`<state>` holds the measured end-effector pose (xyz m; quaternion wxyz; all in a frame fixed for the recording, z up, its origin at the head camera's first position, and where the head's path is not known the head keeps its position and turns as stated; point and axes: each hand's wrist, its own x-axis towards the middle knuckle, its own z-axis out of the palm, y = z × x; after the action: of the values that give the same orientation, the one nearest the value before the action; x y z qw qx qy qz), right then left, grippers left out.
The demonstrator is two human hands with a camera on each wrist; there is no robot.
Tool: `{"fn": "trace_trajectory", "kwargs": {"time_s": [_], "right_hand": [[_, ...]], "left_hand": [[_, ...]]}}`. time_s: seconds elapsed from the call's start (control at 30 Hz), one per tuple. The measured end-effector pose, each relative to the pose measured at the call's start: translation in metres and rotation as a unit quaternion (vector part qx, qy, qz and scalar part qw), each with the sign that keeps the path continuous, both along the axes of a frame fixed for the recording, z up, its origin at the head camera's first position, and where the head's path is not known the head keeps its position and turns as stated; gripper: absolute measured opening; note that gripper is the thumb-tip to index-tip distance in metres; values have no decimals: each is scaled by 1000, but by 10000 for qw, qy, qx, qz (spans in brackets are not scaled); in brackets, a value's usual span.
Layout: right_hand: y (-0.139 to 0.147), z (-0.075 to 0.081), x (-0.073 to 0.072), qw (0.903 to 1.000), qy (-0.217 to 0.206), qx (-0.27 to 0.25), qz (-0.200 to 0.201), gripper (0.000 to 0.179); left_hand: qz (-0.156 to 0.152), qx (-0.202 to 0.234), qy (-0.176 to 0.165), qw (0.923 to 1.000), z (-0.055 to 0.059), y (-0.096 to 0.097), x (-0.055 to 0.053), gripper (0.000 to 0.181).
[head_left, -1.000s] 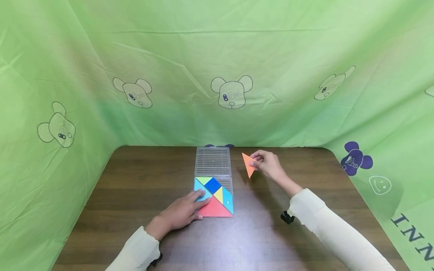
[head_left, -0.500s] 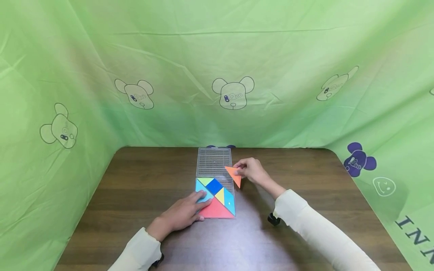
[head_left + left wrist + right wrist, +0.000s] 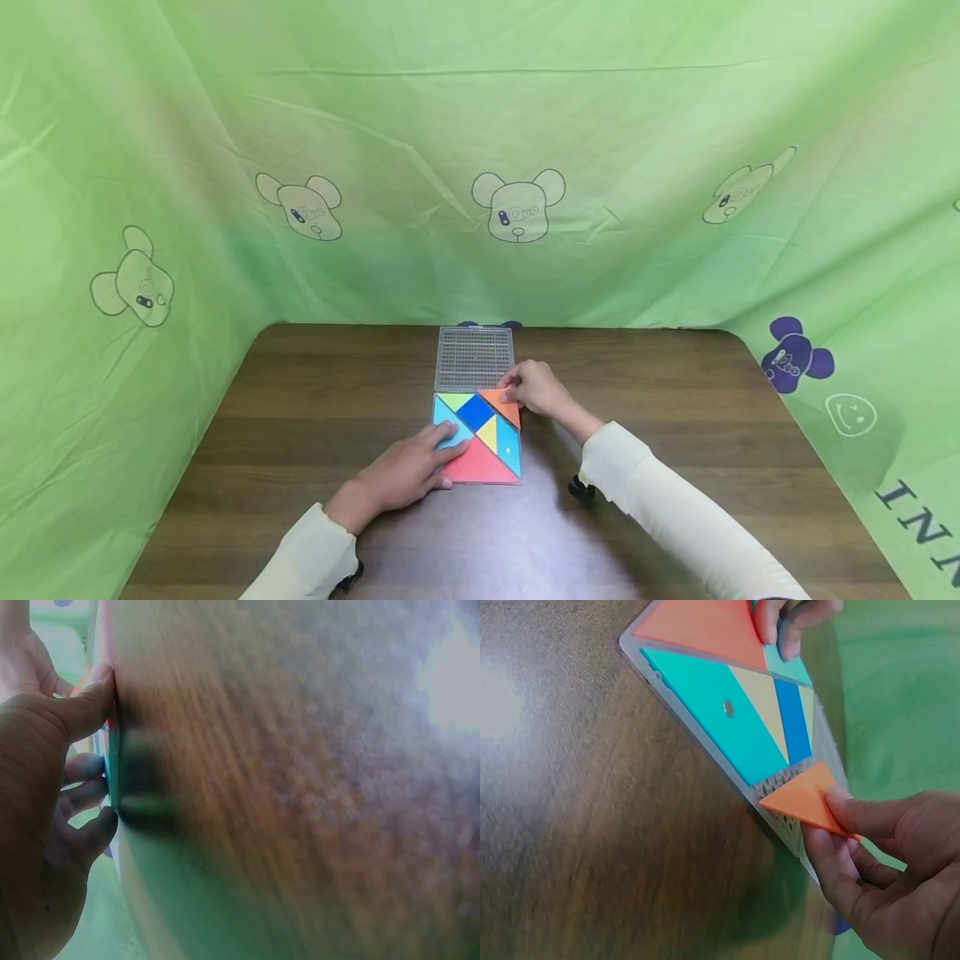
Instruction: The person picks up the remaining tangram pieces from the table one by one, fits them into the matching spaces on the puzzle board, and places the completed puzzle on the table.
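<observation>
Right hand point(image 3: 534, 390) pinches orange triangle point(image 3: 501, 403) over the part-filled puzzle tray point(image 3: 477, 480).

Orange triangle point(image 3: 502, 402), green bear-print cloth point(image 3: 480, 167), brown wood-grain table point(image 3: 675, 433)

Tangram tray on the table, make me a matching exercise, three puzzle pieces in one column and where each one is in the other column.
Pieces:
1. orange triangle
2. red triangle
3. dark blue square

Places:
A. near edge of the tray
B. pinched by the right hand at the tray's far right corner
C. in the tray's middle, towards the lid

Pairs: 1-B, 2-A, 3-C
</observation>
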<state>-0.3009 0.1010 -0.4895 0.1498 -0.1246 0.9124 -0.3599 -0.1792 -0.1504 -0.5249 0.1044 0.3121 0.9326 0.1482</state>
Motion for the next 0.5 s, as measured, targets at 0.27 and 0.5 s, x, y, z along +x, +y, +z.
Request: {"fn": "trace_trajectory", "kwargs": {"time_s": [0.27,0.5], "right_hand": [[-4,-7,1,9995,233,191,73,7],[-7,-7,2,9993,319,173,-34,8]], "left_hand": [[54,18,-59,10000,1,-1,1,61],[56,67,-50,9999,0,-2,1,61]]}}
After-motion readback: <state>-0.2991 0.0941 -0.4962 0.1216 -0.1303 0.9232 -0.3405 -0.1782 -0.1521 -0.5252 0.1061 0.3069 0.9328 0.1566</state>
